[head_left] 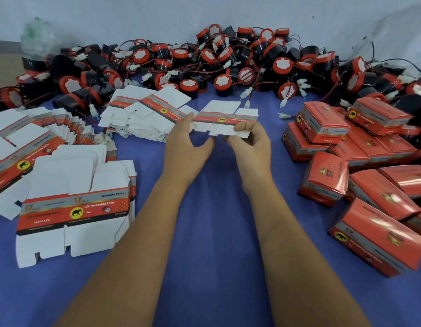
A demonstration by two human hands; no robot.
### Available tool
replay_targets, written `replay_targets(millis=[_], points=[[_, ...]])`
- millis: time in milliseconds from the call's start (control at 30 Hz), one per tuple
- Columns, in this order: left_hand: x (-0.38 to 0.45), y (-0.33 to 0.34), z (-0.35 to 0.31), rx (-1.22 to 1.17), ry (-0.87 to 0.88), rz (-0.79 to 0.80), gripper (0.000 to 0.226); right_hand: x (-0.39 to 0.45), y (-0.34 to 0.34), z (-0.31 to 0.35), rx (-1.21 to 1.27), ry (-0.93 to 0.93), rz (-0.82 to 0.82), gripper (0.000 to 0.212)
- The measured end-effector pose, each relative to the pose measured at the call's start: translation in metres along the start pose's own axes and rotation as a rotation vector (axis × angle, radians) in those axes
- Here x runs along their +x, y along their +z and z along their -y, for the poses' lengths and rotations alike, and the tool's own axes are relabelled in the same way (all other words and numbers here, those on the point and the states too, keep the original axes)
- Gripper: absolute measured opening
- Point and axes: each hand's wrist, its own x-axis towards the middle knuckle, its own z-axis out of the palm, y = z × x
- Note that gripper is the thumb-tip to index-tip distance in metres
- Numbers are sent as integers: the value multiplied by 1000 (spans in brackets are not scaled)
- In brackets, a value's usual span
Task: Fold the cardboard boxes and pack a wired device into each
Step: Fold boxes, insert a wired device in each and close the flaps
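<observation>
Blue cloth (pixel 211 232) covers the whole work surface, and across its far side runs a long heap of red-and-black wired devices (pixel 204 57). Finished red boxes (pixel 360 161) are piled on the right, and stacks of flat box blanks (pixel 70 185) lie on the left. Between them, held just above the cloth, is one flat blank (pixel 224 119), still unopened, its white flaps showing on both sides of the red printed band. To erect it well, I would judge it best to push the two short edges toward each other so the sleeve pops square, then tuck the bottom flaps before reaching for a device. The left hand (pixel 188 140) pinches the blank's left end between thumb and extended fingers, loosely spread. The right hand (pixel 249 140) has its fingers curled, pinching the lower right flap against the thumb.
</observation>
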Motion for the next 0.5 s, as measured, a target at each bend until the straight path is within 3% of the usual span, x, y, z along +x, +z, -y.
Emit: replay_targets(millis=[233,367,500], points=[[-12,3,-13,-463,-152,-158,26,-1,-7,1,-51,6,-99,18],[-11,-4,-7,-299,-120,-167,23,-3,-10,2,-46,13,-98,20],[-11,-3,-7,-203,-124,-81,42,-4,-11,3,-20,-7,-93,18]])
